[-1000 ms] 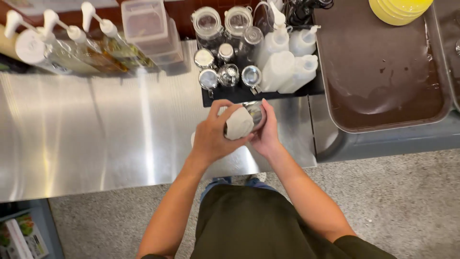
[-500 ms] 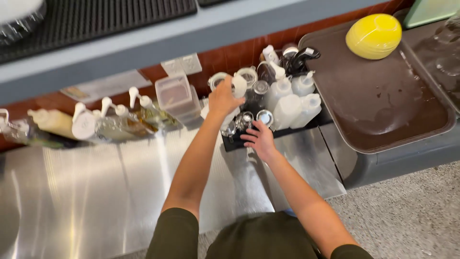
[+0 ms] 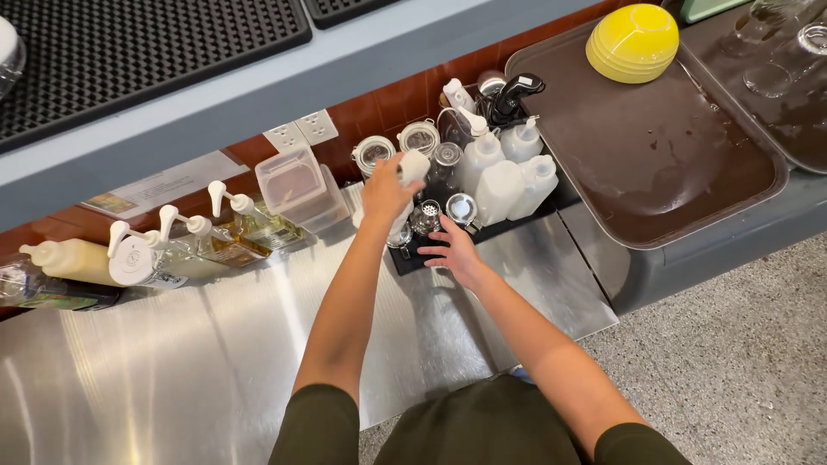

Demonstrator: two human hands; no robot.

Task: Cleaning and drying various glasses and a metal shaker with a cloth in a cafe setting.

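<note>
Steel counter (image 3: 172,362) — left fingers (image 3: 389,191) pinching white cloth (image 3: 412,165), right fingers (image 3: 441,251) spread.

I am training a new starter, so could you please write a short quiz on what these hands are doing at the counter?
1. True or false: the left hand grips a white cloth.
2. What does the right hand rest on? A. the yellow bowls B. the black tray C. a pump bottle
3. Fill in: the yellow bowls sit on a ___ tray.
Key: 1 true; 2 B; 3 brown.
</note>
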